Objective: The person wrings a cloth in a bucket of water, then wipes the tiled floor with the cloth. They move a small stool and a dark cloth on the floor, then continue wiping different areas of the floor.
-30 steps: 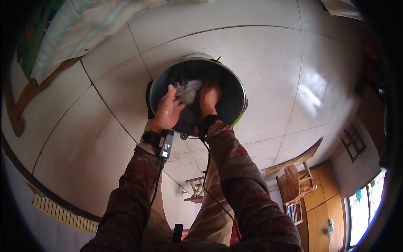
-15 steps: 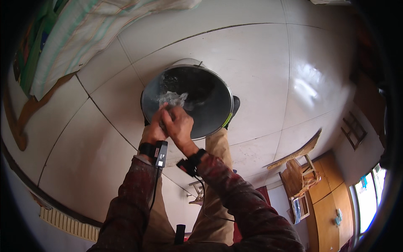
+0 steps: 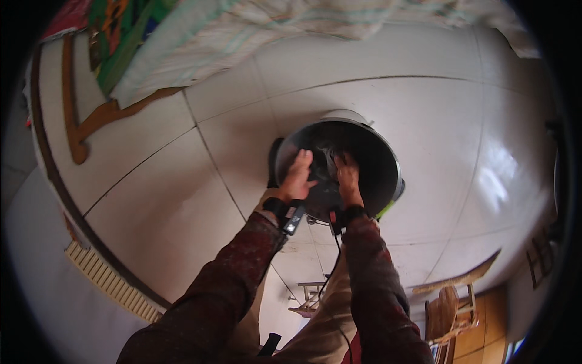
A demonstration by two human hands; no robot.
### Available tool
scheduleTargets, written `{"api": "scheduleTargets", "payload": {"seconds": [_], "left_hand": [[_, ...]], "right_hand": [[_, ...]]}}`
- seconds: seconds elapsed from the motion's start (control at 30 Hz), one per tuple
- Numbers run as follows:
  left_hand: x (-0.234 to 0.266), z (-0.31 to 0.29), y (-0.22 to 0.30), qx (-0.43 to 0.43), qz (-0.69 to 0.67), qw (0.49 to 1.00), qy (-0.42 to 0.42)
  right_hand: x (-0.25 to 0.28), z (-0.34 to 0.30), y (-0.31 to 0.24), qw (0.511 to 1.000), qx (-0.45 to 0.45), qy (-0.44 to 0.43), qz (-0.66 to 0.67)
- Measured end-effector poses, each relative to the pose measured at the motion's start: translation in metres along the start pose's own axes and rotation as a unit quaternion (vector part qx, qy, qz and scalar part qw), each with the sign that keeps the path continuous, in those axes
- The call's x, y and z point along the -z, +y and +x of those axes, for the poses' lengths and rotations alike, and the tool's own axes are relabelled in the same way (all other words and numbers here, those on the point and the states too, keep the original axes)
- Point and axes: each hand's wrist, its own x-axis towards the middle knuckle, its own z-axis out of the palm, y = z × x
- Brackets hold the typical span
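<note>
- Right, we're looking straight down into a dark round bucket standing on the pale tiled floor, and both hands are over its mouth.
- Our left hand is well open, fingers stretched forward and the thumb standing off toward the middle; we see nothing in its grip.
- Across from it, our right hand reaches in with fingers extended and only loosely together, palm not closed.
- Between the two, inside the bucket, sits a pale, wispy patch, too blurred for us to say what it is; it's just beside the right fingertips, and whether they touch it we cannot tell.
- The hands themselves are clearly apart, with dark bucket interior showing between them.
- Black straps circle both wrists, one at the left, one at the right, and a cable trails down from the right.
- Beyond the bucket, we've striped cloth hanging along the top.
</note>
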Motion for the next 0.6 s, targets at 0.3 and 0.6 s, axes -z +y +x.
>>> {"api": "scheduleTargets", "payload": {"seconds": [0.3, 0.6], "left_hand": [[0.006, -0.002, -0.028, -0.165, 0.035, 0.972, -0.16], [0.003, -0.014, 0.016, -0.078, 0.086, 0.99, -0.083]], "right_hand": [[-0.028, -0.082, -0.078, 0.968, 0.102, 0.141, -0.181], [0.021, 0.034, 0.056, 0.905, 0.058, 0.214, -0.364]]}}
